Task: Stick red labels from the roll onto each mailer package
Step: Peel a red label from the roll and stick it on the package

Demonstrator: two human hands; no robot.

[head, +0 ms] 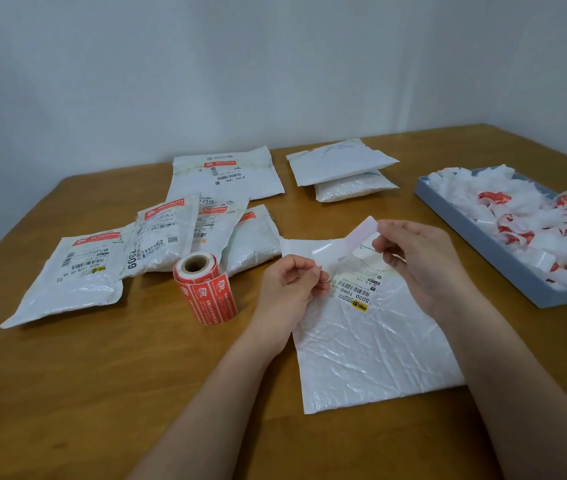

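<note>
On the wooden surface (102, 393), close to the person, lies a white mailer package (372, 348) with a wrinkled face and a printed barcode label near its upper part. Both hands are above this upper part. The left hand (289, 285) has its fingers curled, and the fingertips pinch one end of a strip (358, 237) that looks pale pink and white from this side. The right hand (424, 261) pinches the other end of the strip, higher up, between thumb and fingers. Whether this strip is a label or only its backing paper, I cannot tell.

Just to the left of the left hand stands the roll of red labels (206, 289), upright on the surface, with the cardboard core open to the top. Behind the roll several mailers with red labels (171, 233) lie partly one over another. Further back and to the right, two mailers (341, 171) are stacked. At the right edge of the surface there is a grey tray (483, 233), full of crumpled white and red paper scraps (531, 220).
</note>
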